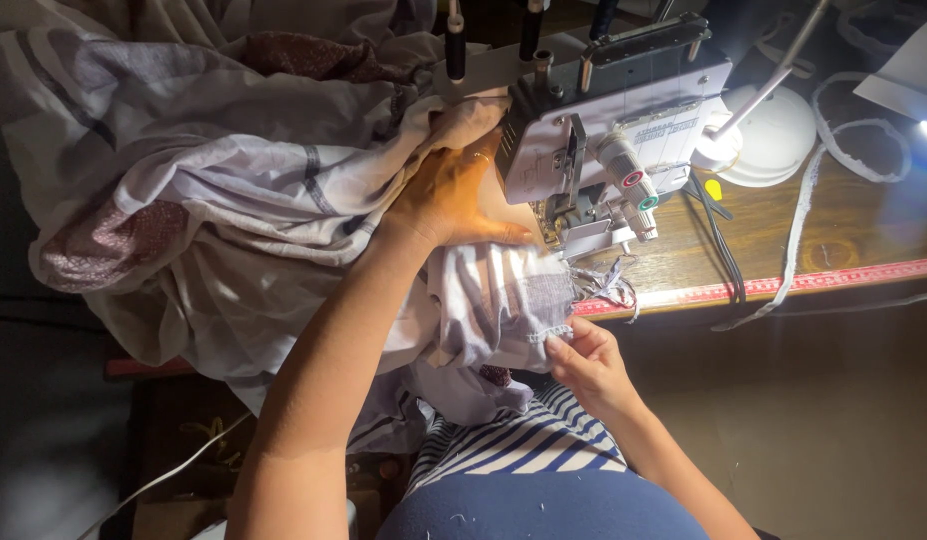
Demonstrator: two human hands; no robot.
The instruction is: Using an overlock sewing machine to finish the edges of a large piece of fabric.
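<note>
Head view shows the left hand spread flat, palm down, on the pale checked fabric just beside the presser foot of the white overlock machine. The right hand pinches the fabric's stitched edge near the table's front, under the red measuring strip. The bulk of the cloth lies heaped to the left, spilling over the lap. To do this well, I judge the flat hand should guide lightly rather than drag, while the pinching fingers keep the raw edge straight and level with the foot; the heap's weight could pull the seam off line, so it wants support
</note>
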